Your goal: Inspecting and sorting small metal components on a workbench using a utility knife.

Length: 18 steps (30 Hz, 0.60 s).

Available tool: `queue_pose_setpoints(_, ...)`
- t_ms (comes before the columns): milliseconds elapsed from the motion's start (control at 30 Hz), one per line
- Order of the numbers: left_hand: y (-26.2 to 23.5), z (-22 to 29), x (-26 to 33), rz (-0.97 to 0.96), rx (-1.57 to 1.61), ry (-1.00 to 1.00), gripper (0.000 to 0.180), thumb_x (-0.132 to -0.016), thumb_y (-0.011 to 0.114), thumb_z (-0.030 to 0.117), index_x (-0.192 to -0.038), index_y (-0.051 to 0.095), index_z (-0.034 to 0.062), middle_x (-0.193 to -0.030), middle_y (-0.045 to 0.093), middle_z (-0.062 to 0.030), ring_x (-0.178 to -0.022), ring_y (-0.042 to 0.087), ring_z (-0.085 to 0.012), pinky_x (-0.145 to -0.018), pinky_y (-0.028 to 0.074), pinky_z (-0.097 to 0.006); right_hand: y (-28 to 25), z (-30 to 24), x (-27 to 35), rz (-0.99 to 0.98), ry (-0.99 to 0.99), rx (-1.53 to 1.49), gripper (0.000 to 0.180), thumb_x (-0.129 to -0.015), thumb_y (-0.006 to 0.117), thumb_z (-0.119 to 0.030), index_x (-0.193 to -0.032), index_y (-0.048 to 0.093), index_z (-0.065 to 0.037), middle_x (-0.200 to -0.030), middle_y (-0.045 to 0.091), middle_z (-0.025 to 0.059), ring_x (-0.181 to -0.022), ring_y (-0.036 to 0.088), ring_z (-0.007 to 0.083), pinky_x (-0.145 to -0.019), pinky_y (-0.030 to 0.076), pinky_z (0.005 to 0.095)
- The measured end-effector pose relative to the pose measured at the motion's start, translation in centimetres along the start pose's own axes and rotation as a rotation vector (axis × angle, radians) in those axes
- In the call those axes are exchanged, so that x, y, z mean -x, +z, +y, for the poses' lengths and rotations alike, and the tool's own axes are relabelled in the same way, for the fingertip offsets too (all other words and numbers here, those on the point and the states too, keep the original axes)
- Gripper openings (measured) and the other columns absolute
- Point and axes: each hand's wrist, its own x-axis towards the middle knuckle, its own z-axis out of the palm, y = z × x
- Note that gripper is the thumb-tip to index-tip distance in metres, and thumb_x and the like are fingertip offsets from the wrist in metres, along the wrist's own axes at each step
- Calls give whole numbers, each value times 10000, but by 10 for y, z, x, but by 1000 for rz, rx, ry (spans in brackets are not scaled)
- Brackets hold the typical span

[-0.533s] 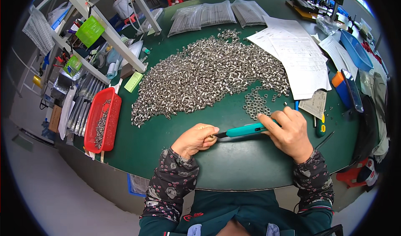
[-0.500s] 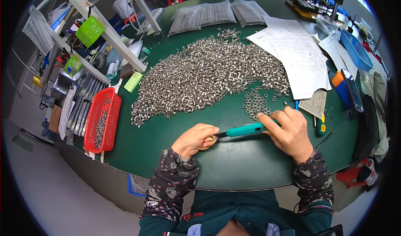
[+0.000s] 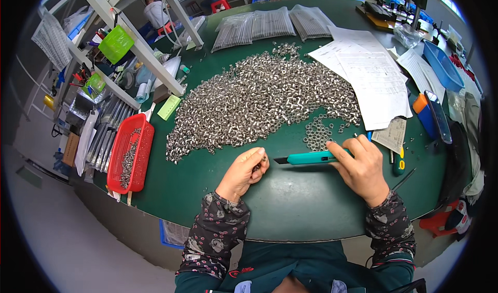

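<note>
Our left hand [image 3: 243, 172] pinches a small metal ring [image 3: 263, 159] at table [image 3: 290, 210] centre; our right hand [image 3: 360, 166], at three o'clock, grips the teal knife [image 3: 311, 158]. The ring looks light, stiff, slippery; hold its rim.

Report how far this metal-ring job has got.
Done, apparently: a small cluster of metal rings set apart near the right hand. In hand: the left hand pinches one small metal piece; the right holds a teal utility knife. Left: the big heap of silvery metal rings.

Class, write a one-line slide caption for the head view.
Left hand pinches a small metal ring; right hand holds a teal utility knife.
</note>
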Motion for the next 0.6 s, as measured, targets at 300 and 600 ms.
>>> queue_pose_setpoints(300, -6, -7, -7, -83, 276, 211, 96, -884, 511, 121, -948, 504, 50, -731, 461, -3, -512, 353, -28, -371, 267, -139, 14, -8, 14, -164, 367, -456, 294, -701, 682, -221, -953, 621, -81, -687, 521, 92, -598, 538, 272, -533, 425, 356)
queue_pose_setpoints(600, -4, -7, -7, -64, 263, 231, 103, -867, 528, 78, -959, 510, 35, -748, 481, 3, -504, 337, -25, -374, 248, -142, 22, -6, 19, -265, 431, -613, 300, -725, 664, -254, -975, 627, -91, -757, 571, 106, -679, 568, 289, -615, 451, 360)
